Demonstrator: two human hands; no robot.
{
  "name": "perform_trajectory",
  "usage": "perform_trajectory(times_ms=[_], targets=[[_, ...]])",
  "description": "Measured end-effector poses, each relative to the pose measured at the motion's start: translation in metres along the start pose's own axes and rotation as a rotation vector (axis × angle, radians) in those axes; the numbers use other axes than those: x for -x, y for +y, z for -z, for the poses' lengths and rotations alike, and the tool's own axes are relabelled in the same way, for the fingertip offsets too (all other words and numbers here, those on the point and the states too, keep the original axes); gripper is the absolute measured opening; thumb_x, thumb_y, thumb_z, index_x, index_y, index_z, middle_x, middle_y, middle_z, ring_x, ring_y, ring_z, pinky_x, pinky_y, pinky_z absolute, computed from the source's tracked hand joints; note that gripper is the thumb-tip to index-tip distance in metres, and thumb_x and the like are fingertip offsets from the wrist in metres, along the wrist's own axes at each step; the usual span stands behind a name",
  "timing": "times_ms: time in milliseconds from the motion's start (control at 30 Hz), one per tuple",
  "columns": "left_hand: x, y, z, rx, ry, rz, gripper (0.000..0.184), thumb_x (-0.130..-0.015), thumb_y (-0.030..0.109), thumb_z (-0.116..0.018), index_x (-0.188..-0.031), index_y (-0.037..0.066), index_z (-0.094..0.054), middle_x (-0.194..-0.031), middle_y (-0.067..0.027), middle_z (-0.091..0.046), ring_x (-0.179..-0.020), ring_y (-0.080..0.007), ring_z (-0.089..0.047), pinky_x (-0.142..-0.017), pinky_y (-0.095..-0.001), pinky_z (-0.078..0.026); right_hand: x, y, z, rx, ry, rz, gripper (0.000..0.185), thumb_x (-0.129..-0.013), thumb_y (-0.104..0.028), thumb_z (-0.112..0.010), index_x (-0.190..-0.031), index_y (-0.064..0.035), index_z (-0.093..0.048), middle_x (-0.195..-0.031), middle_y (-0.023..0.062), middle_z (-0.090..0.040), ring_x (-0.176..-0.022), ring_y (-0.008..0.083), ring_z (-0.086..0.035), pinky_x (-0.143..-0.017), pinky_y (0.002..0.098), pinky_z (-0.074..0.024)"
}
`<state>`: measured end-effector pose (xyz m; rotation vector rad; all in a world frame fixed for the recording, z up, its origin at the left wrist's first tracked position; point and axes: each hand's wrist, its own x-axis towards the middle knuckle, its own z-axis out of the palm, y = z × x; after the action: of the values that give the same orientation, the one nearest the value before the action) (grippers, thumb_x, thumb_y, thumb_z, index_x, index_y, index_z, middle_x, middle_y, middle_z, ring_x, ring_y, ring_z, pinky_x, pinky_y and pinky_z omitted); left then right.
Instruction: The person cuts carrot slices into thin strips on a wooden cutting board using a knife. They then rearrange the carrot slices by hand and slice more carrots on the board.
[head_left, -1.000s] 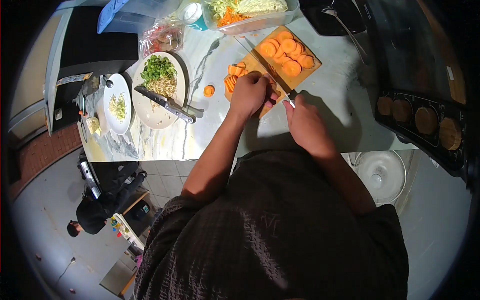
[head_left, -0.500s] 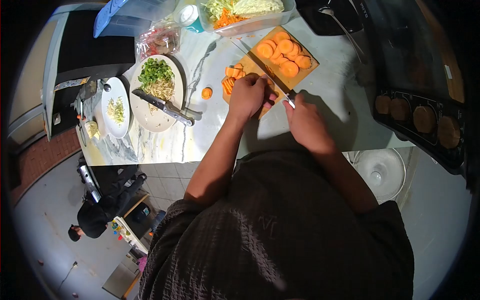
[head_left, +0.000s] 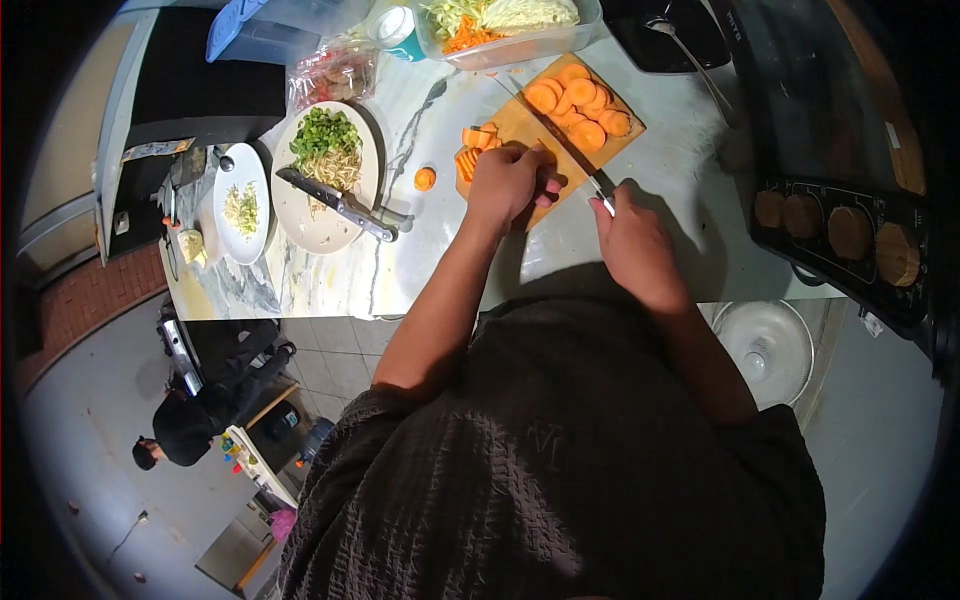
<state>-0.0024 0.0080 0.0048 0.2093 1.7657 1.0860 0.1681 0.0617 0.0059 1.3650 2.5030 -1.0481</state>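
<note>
Right grip [head_left: 638,240] closed round the pale handle of a knife [head_left: 566,151], at the near right side of the work. Left grip [head_left: 505,185] bent over the near left part of the board, fingers curled in; whether they pinch anything, cannot tell, as the hand hides what is under it.

Largest first. Marbled bench [head_left: 390,280] spreads beneath both grips and well out to the left. Clear container [head_left: 540,45] of shredded vegetables lies ahead of both grips, past the board. Plate [head_left: 300,220] with chopped greens well left of the left grip, a second knife [head_left: 335,203] lying across it. Cutting board [head_left: 520,125] set slantwise, directly under the left grip and just ahead of the right.

Key relation: the held blade's long axis runs from the right grip forward and leftward across the board, tip reaching past the far edge. Touching wood or not, cannot tell. It divides the carrot: rounds [head_left: 580,90] forward of the right grip, on the blade's right; cut pieces [head_left: 480,140] just forward-left of the left grip, clearly the nearer hand.

Smallest: lone carrot piece [head_left: 425,179] on the bench, left of the left grip, off the board.
</note>
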Motion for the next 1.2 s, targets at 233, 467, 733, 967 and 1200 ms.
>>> perform_trajectory(times_ms=[233, 467, 733, 967, 1200], targets=[[0.000, -0.002, -0.001, -0.035, -0.015, -0.038, 0.029, -0.097, 0.019, -0.051, -0.090, -0.007, -0.063, -0.068, -0.0120, -0.065, -0.053, -0.0152, -0.059, -0.050, -0.0265, -0.048, 0.004, 0.001, 0.006, -0.107, -0.045, 0.008, 0.039, -0.100, -0.037, -0.042, -0.101, 0.0002, -0.053, -0.083, 0.0279, -0.064, -0.084, 0.0497, -0.060, -0.076, 0.0567, -0.0462], [0.000, -0.002, 0.000, -0.107, -0.008, -0.059, 0.033, -0.098, 0.020, -0.048, -0.089, -0.009, -0.062, -0.067, -0.0120, -0.067, -0.049, -0.0137, -0.059, -0.050, -0.0264, -0.048, 0.004, 0.001, 0.003, -0.242, -0.002, 0.077, 0.041, -0.102, -0.037, -0.038, -0.095, -0.0003, -0.055, -0.086, 0.0279, -0.063, -0.085, 0.0509, -0.057, -0.079, 0.0564, -0.0425], [0.001, 0.001, 0.001, -0.094, -0.006, -0.033, 0.033, -0.098, 0.020, -0.048, -0.089, -0.009, -0.061, -0.069, -0.0133, -0.067, -0.050, -0.0142, -0.060, -0.051, -0.0268, -0.048, 0.001, 0.008, -0.009, -0.230, 0.032, 0.107, 0.041, -0.103, -0.032, -0.037, -0.087, 0.0004, -0.056, -0.083, 0.0218, -0.063, -0.081, 0.0449, -0.058, -0.074, 0.0527, -0.0432], [0.001, 0.001, 0.001, -0.086, -0.019, -0.033, 0.033, -0.098, 0.019, -0.048, -0.093, -0.010, -0.061, -0.072, -0.0147, -0.068, -0.053, -0.0151, -0.061, -0.052, -0.0273, -0.050, 0.003, 0.003, -0.002, -0.201, 0.002, 0.085, 0.043, -0.103, -0.034, -0.036, -0.088, 0.0007, -0.056, -0.084, 0.0263, -0.062, -0.083, 0.0488, -0.056, -0.075, 0.0548, -0.0415], [0.000, 0.001, 0.001, -0.077, -0.023, -0.018, 0.033, -0.098, 0.019, -0.048, -0.093, -0.010, -0.061, -0.071, -0.0143, -0.067, -0.053, -0.0153, -0.061, -0.052, -0.0273, -0.050, 0.001, 0.002, -0.004, -0.192, -0.044, 0.043, 0.044, -0.103, -0.036, -0.035, -0.091, 0.0006, -0.056, -0.087, 0.0283, -0.062, -0.087, 0.0497, -0.056, -0.078, 0.0561, -0.0424]])
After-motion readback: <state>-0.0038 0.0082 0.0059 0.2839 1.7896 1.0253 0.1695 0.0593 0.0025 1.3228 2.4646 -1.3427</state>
